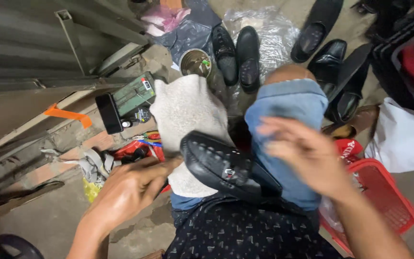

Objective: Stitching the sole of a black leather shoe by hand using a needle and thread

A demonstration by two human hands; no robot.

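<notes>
The black loafer (228,168) lies across the person's lap, its heel end on the white cloth (185,120) over the left knee and its toe toward the jeans (288,124) on the right, with little free room around it: a red basket (384,196) crowds the right side, tools and a phone (108,113) the left, and more black shoes (238,55) line the floor ahead. The left hand (130,189) touches the loafer's left edge, fingers curled at it (grasping, it seems, though the grip is partly hidden). The right hand (303,151) hovers just right of the loafer, blurred, fingers spread, holding nothing.
</notes>
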